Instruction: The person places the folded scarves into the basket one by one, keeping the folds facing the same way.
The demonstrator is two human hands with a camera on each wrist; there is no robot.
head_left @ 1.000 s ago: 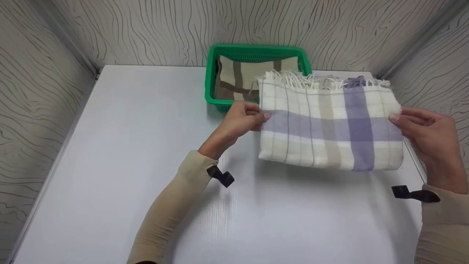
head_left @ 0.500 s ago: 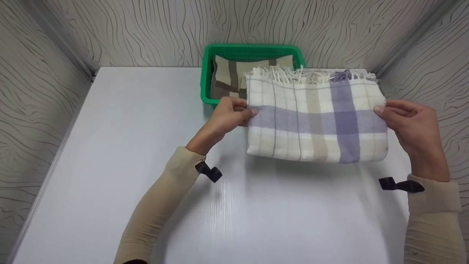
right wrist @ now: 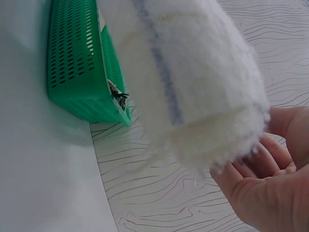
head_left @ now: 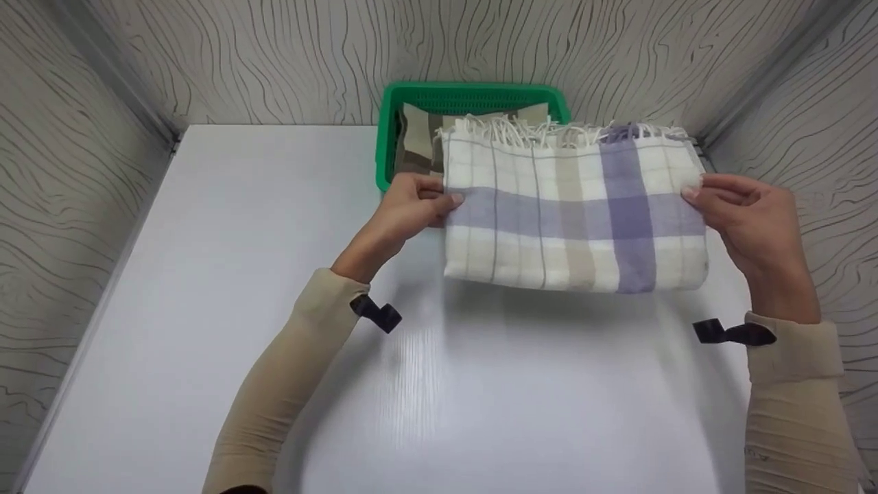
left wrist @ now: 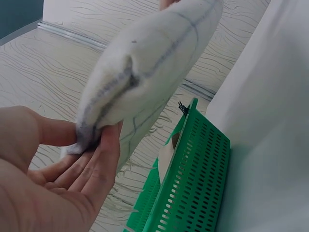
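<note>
Fingers (head_left: 454,200) of left hand (head_left: 405,213) and right hand (head_left: 744,213) pinching opposite ends of folded towel (head_left: 573,213), holding it above surface (head_left: 206,288) near green basket (head_left: 384,147). Risk: thin pinch slipping, folds sagging open, fringe snagging basket rim.

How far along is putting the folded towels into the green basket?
Done: a brown-striped towel already lies in the green basket. In hand: the left hand and right hand pinch the folded purple-checked towel above the table. Left: setting it in the basket.
</note>
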